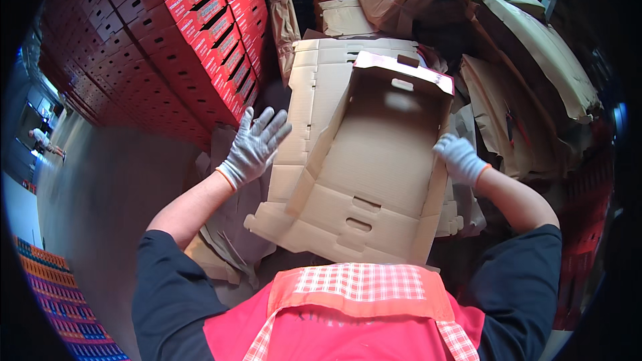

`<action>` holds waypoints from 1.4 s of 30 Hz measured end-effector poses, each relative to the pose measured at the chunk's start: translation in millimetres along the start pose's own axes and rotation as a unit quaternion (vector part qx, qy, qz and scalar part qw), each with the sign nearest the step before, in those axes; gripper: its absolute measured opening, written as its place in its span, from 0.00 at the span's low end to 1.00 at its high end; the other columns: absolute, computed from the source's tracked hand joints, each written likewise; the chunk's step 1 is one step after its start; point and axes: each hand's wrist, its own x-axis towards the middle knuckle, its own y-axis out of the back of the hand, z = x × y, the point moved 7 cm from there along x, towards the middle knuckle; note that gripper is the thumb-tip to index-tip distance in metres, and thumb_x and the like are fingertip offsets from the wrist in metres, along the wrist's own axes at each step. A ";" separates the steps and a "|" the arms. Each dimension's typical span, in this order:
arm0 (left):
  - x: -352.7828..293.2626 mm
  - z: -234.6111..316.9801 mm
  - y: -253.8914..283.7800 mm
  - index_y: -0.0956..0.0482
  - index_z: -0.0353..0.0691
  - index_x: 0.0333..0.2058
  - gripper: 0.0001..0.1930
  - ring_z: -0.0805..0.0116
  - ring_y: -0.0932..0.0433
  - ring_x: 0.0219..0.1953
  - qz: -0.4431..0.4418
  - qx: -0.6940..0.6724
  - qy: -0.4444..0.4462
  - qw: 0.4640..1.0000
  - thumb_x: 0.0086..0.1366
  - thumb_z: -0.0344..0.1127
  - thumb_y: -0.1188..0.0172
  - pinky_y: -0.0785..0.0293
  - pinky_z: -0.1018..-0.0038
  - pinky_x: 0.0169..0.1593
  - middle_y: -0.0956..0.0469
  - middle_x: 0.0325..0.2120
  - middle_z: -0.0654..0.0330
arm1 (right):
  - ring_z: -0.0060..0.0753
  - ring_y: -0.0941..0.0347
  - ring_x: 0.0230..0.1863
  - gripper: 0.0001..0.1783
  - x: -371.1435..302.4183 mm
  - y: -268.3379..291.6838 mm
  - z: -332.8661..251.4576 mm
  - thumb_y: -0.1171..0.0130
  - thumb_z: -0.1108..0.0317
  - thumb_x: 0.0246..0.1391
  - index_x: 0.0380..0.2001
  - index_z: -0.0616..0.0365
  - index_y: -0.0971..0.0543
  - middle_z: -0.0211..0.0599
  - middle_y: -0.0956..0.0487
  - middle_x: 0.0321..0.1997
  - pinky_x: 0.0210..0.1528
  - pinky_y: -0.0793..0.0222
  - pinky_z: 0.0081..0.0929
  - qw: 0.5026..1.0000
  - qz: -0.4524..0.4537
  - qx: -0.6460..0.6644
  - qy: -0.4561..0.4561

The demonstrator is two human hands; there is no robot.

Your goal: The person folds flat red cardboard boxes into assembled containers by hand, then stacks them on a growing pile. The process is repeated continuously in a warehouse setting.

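Observation:
A half-folded cardboard box (pixel 374 154) lies in front of me, brown inside, with a white and red outer face at its far end. Its far wall and both long sides stand up; the near end flap (pixel 328 234) lies out flat towards me. Flat cardboard blanks (pixel 304 93) are stacked beneath it. To the left of the box, my left hand (pixel 256 146), in a grey-white glove, is raised with fingers spread, touching nothing. My right hand (pixel 461 158), gloved alike, has its fingers curled at the top edge of the box's right side wall.
Tall stacks of red printed boxes (pixel 207 33) rise at the left. Brown paper-wrapped bundles (pixel 528 47) lean at the right and back. Orange and purple stacked boxes (pixel 67 301) stand at lower left. A person (pixel 47 142) is far off on the left, beyond the grey floor (pixel 100 187).

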 end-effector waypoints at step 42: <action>-1.9 130.5 -84.1 0.36 0.32 0.65 0.30 0.64 0.32 0.64 0.249 -0.815 0.498 0.161 0.67 0.38 0.51 0.39 0.69 0.68 0.31 0.62 0.54 | 0.27 0.24 0.37 0.35 -36.5 13.4 9.1 0.50 0.76 0.41 0.59 0.64 0.30 0.40 0.21 0.43 0.40 0.25 0.20 0.453 0.185 0.842 -0.224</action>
